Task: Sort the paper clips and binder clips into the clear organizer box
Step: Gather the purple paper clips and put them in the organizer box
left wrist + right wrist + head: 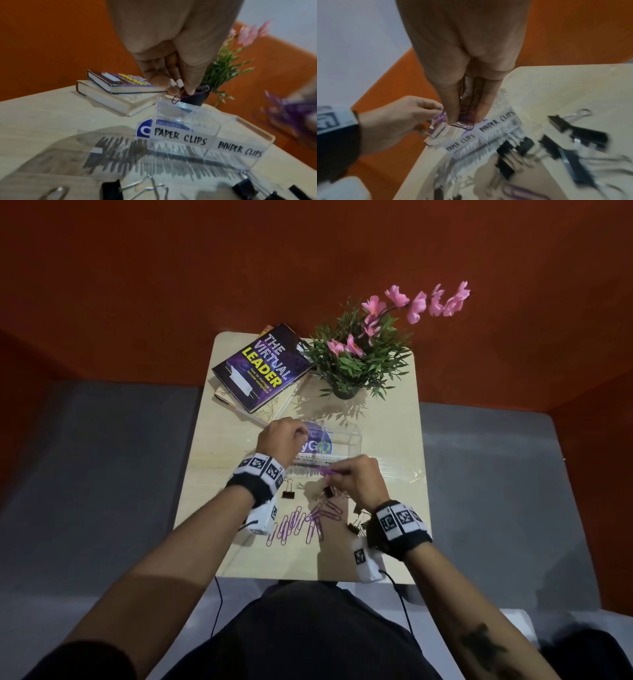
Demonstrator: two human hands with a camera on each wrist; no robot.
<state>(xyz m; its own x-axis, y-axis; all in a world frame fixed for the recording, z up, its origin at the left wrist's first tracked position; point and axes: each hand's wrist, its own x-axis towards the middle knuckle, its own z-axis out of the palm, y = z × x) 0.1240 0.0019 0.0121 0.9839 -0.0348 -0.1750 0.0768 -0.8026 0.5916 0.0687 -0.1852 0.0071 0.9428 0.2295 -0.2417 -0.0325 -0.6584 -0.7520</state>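
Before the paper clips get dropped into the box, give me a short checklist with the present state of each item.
1. Left hand pinches purple paper clips: ok.
2. Those clips are above the compartment labelled PAPER CLIPS of the clear box: ok.
3. Right hand pinches purple paper clips too: ok.
4. Right hand over the correct compartment: cannot tell, blurred.
5. Box open on top: ok.
6. Sorting finished: not ok; paper clips and a binder clip are on the table.

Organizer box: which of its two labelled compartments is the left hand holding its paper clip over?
The PAPER CLIPS compartment, left of the BINDER CLIPS compartment. The left hand pinches a purple paper clip just above its far rim.
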